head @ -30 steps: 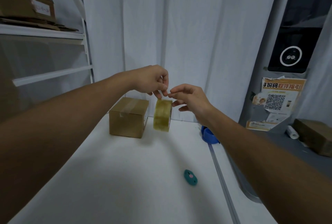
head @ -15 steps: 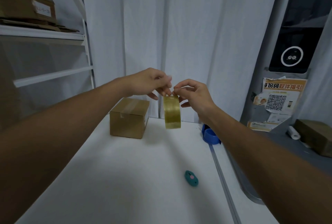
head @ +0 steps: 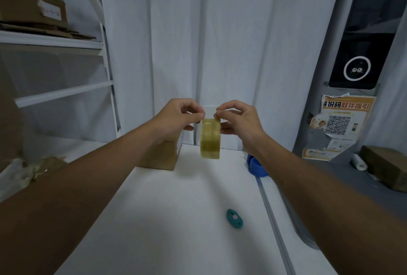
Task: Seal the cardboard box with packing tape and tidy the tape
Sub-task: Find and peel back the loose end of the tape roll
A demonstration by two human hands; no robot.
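Note:
A yellowish roll of packing tape (head: 210, 138) hangs edge-on in the air above the white table (head: 158, 213). My left hand (head: 178, 115) pinches its top left rim and my right hand (head: 239, 118) pinches its top right rim. The small brown cardboard box (head: 164, 153) stands on the table behind and left of the roll, partly hidden by my left wrist. Whether a loose tape end is lifted is too small to tell.
A teal oval cutter (head: 234, 219) lies on the table near the right edge. A blue round object (head: 255, 165) sits behind my right forearm. White shelving (head: 52, 43) with cardboard stands on the left, a grey machine (head: 343, 98) with a poster on the right, curtains behind.
Both hands have carried the roll a little to the right and lower, from beside the box to further from it, and now pinch it closer together at the top.

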